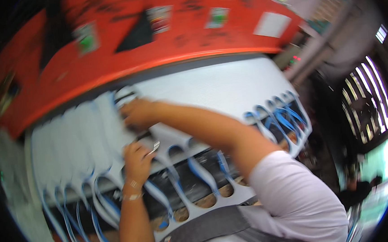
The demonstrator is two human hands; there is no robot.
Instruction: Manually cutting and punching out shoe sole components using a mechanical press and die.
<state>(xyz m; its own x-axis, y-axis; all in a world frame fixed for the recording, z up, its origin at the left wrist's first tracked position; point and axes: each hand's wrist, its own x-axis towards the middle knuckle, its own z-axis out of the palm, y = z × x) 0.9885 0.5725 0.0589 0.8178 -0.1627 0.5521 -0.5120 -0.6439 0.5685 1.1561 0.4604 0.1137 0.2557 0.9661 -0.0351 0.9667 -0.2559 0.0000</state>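
Centrally in the frame, both hands are working on a stack of white sheet pieces (91, 137) with blue-edged scalloped cutouts, lying under an orange machine housing (153, 47) that is filling the upper part. The left hand (136, 163) is rising from the lower edge, forearm upright, fingers curled closed around a small metallic piece (153, 147). The right hand (139, 113) is reaching leftward across the frame from the lower right, its forearm stretching diagonally, fingers bent and pressing on the white sheets; whether it is gripping anything, blur is hiding.
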